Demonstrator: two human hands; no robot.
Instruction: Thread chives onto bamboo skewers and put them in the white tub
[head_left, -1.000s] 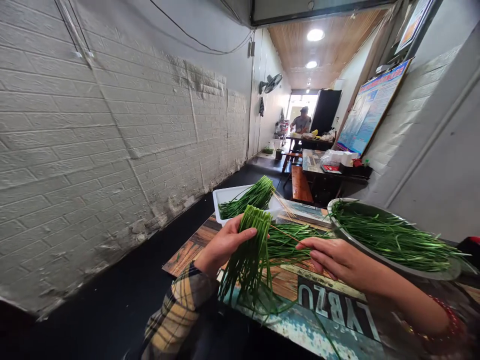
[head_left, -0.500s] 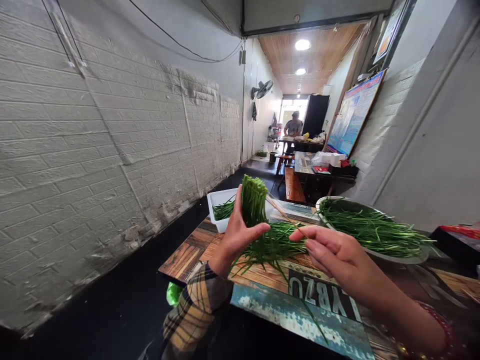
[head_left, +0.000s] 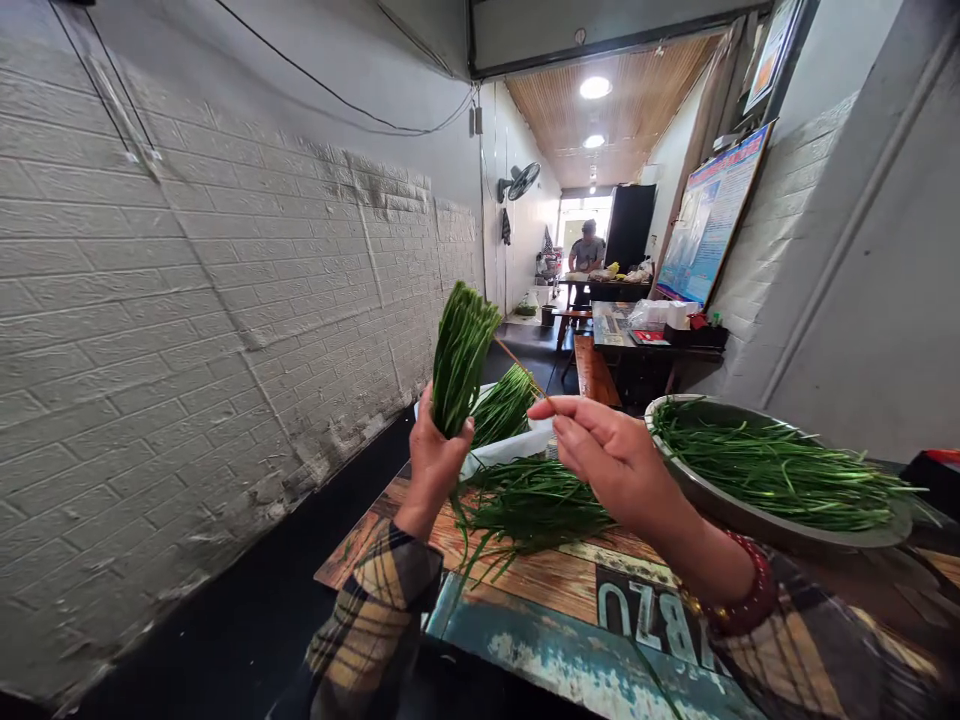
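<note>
My left hand (head_left: pixel 433 455) is wrapped round the lower part of an upright bunch of garlic chives (head_left: pixel 463 350), its cut ends pointing up. Between the thumb and forefinger of my right hand (head_left: pixel 611 460) is a thin brown tie strand (head_left: pixel 519 363), stretched toward the bunch. Whether the strand goes round the bunch cannot be seen. Loose chives (head_left: pixel 540 505) lie on the table below both hands. Behind them a white tray (head_left: pixel 510 450) holds more chives (head_left: pixel 501 408).
A large metal bowl (head_left: pixel 701 487) heaped with chives (head_left: pixel 780 465) stands at the right. The patterned wooden table (head_left: pixel 540 590) has its near edge before me. Farther off are a bench (head_left: pixel 595 372), another table with boxes, and a person (head_left: pixel 587 247) at a back table.
My left hand has risen with the bunch and moved left, its thumb now closed against the chives. My right hand has moved left and up, still pinching the strand. The view has shifted slightly.
</note>
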